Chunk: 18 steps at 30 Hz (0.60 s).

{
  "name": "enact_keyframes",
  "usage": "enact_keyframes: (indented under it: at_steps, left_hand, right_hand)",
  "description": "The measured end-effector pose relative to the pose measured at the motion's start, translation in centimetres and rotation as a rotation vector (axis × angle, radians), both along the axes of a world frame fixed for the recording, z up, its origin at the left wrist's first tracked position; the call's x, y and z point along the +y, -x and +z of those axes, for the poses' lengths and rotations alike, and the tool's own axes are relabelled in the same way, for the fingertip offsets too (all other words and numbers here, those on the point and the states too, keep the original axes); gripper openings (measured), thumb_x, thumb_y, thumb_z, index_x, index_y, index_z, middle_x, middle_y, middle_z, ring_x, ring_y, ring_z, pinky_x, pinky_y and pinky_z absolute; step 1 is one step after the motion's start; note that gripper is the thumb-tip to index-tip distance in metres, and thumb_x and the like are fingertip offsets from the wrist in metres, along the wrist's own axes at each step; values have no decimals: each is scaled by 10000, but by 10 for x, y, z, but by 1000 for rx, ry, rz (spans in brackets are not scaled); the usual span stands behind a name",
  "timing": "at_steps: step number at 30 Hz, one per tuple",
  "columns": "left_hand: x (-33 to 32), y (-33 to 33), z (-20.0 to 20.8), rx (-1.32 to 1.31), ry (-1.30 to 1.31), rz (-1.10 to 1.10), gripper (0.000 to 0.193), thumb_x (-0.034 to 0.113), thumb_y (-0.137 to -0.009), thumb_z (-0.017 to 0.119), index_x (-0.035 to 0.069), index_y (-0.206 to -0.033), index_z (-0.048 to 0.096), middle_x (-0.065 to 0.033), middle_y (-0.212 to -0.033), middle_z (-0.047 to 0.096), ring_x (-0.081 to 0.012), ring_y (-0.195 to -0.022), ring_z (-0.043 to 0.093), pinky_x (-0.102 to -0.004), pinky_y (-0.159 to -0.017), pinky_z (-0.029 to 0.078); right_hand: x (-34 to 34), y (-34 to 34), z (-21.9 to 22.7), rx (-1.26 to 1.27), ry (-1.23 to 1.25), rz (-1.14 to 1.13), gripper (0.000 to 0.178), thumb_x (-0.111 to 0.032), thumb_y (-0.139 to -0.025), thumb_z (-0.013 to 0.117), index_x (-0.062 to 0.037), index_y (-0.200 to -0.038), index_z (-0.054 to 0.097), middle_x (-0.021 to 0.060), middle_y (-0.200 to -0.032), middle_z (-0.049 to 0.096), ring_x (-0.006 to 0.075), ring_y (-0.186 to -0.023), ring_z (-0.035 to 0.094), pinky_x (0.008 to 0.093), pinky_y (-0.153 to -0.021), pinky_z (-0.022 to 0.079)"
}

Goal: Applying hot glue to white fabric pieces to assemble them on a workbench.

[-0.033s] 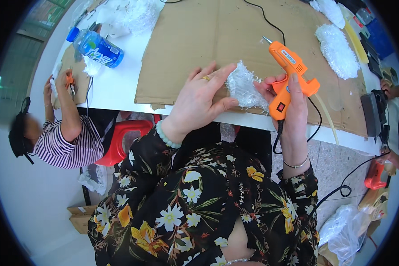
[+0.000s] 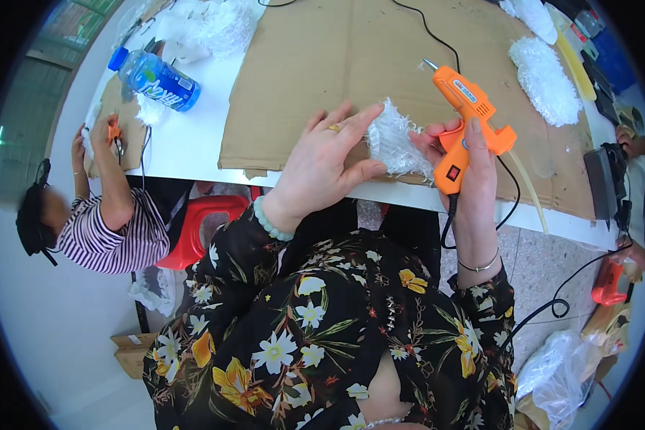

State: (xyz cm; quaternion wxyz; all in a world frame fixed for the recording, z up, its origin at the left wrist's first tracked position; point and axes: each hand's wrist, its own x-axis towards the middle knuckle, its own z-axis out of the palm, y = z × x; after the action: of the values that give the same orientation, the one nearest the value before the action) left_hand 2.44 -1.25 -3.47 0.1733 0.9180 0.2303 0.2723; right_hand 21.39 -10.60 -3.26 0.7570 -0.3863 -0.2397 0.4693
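The right hand (image 2: 476,168) has its palm and fingers wrapped around the handle of an orange glue gun (image 2: 473,107). The gun's nozzle points to the far left over the cardboard, and a pale glue stick (image 2: 529,185) sticks out of its rear, hanging over the near edge of the table.

Just left of the gun, a white fringed piece (image 2: 395,143) lies at the cardboard's near edge, between the two hands. The right hand's fingertips reach its right side. The left hand (image 2: 322,154) is at its left side, thumb and forefinger spread apart; I cannot tell whether they pinch the piece or only rest against it.

The cardboard sheet (image 2: 301,79) covers much of a white table (image 2: 211,136). A black cord (image 2: 437,32) runs across its far part. On the far right lies a white shaggy bundle (image 2: 546,82), with a yellow strip (image 2: 575,61) just beyond it. To the left, a blue-capped bottle (image 2: 161,80) lies on its side, near white shreds (image 2: 226,29) on the far left.

Farther left, a co-worker (image 2: 115,240) in a striped top sits on a red stool (image 2: 201,222), both hands raised near a small orange tool (image 2: 114,129).
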Motion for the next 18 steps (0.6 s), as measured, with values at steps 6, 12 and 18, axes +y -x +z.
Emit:
enact_keyframes:
  at_steps: [6, 12, 18]
  left_hand:
    - [-10, -2, 3, 111, -86, -17, 724, 484, -806, 617, 113, -1382, 381, -144, -1288, 526, -389, -1277, 395, -540, -1048, 262]
    - [-13, -5, 5, 198, -297, -23, 698, 457, -746, 676, 177, -1343, 448, -133, -1211, 577, -370, -1228, 456, -593, -1021, 261]
    - [-4, -2, 11, 84, -129, -119, 633, 375, -780, 679, 160, -1334, 462, -117, -1226, 569, -362, -1229, 455, -567, -1030, 270]
  right_hand:
    - [-1, 0, -1, 22, -18, 8, 304, -293, -979, 446, 5, -974, 507, 142, -869, 594, 219, -810, 613, 487, -919, 486]
    - [-2, 2, 1, -5, -5, 25, 296, -282, -981, 439, 6, -963, 504, 142, -870, 593, 215, -847, 611, 477, -916, 494]
    - [-4, 2, 2, -12, 2, 17, 296, -277, -984, 428, 8, -957, 502, 143, -865, 590, 217, -854, 608, 469, -916, 498]
